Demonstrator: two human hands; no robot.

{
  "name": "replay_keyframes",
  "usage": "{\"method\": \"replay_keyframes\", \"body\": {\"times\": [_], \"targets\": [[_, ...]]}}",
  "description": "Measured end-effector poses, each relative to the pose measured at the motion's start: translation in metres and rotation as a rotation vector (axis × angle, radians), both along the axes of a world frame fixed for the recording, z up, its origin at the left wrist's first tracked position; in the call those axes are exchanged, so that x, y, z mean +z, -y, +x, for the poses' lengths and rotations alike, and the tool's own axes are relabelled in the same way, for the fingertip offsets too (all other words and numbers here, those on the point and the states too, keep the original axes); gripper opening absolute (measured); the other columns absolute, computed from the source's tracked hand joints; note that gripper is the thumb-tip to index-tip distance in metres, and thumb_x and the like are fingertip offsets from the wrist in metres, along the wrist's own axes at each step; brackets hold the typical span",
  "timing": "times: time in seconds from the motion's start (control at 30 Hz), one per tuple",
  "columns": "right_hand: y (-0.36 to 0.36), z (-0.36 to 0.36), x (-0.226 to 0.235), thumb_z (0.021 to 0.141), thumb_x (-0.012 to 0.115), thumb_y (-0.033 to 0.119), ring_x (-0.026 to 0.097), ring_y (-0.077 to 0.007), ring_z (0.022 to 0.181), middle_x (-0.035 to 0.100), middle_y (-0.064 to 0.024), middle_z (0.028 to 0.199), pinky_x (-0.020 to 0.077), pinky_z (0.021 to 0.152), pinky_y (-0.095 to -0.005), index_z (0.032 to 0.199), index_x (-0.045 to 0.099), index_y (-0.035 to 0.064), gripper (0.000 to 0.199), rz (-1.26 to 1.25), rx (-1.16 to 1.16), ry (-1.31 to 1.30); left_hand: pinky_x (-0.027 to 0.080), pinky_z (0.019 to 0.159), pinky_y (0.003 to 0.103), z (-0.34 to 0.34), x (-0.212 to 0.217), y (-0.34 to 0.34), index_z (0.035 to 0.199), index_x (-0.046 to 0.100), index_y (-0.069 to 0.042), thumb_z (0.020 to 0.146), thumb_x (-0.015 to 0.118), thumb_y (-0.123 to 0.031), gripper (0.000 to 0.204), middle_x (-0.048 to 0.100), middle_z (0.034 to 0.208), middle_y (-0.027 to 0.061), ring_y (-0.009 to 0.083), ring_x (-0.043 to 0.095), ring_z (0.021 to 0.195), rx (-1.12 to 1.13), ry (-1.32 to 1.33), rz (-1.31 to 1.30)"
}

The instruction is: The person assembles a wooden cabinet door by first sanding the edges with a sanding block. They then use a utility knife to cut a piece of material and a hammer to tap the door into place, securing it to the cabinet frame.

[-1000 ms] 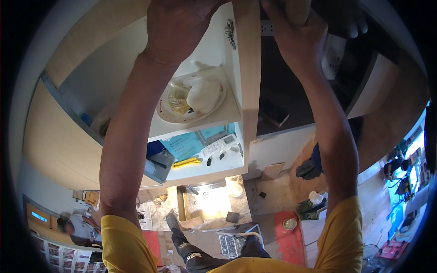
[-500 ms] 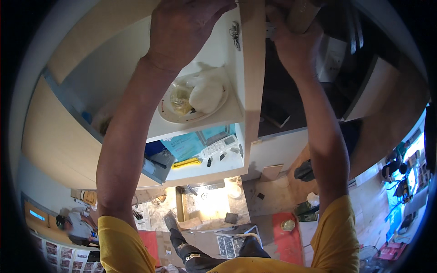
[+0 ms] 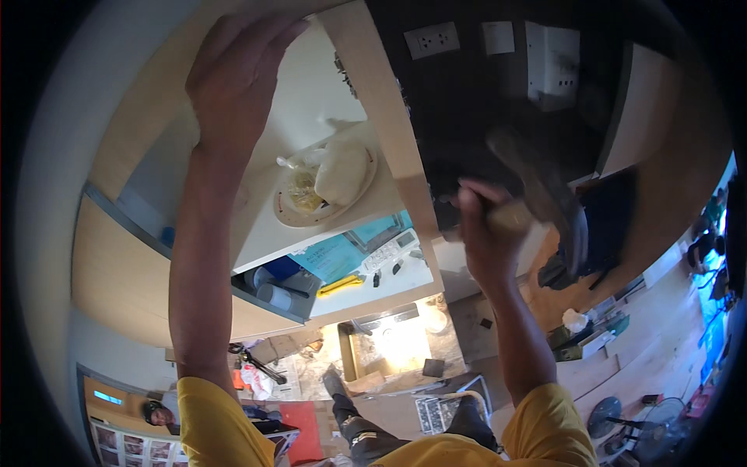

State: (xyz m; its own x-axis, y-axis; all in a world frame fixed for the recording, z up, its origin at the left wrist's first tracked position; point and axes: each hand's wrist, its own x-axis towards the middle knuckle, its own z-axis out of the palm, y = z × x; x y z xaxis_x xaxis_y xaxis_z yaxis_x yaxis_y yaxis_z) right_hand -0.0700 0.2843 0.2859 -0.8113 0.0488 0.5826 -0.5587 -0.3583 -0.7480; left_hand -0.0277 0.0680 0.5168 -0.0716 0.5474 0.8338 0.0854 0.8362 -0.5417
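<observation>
My right hand (image 3: 492, 233) is wrapped round the wooden handle of a hammer (image 3: 545, 194), whose dark head is smeared by motion. It is in front of the dark recess, right of the cabinet's upright panel (image 3: 381, 101). Raised high at the left, my left hand (image 3: 241, 74) has its fingertips drawn together by the top of that panel; whatever they pinch is too small to make out. Below the left hand, a white oval plate (image 3: 285, 214) on the shelf bears a knotted clear bag of yellowish stuff (image 3: 303, 191) and a white bag (image 3: 342, 171).
Metal hinges (image 3: 346, 75) sit on the panel. The lower shelf holds a white remote control (image 3: 391, 251), a yellow cutter knife (image 3: 340, 286) and blue papers (image 3: 333, 261). A power socket (image 3: 432, 40) is on the dark wall. A lit sink (image 3: 348, 350) lies below, and a person (image 3: 163, 412) is at lower left.
My right hand has come down with the hammer, away from the panel. My left hand has shifted left in the picture. The view has turned, showing more of the dark recess.
</observation>
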Motion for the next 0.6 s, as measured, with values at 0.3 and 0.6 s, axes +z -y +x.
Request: {"method": "replay_keyframes", "body": {"times": [0.3,0.6], "targets": [[-0.094,0.032,-0.057,0.088,0.071,0.000,0.054,-0.0038,0.067,0.058,0.0032,0.076,0.0425,0.058,-0.0202,0.105,0.068,0.0019,0.017,0.073,0.036,0.418,0.053,0.065,0.029,0.001,-0.003,-0.004,0.096,0.077,-0.006,0.080,0.079,-0.001,0.017,0.067,0.087,0.0057,0.0162,0.064,0.074,0.003,0.013,0.017],[-0.117,0.093,-0.172,0.095,0.065,0.017,0.049,-0.0039,0.050,0.051,0.0043,0.061,0.0363,0.044,-0.0233,0.080,0.058,0.0076,0.019,0.379,0.112,0.714,0.054,0.068,0.029,0.001,-0.006,0.000,0.103,0.077,-0.005,0.084,0.075,0.001,0.020,0.067,0.091,0.0079,0.0172,0.065,0.077,0.056,-0.016,-0.049]]}}
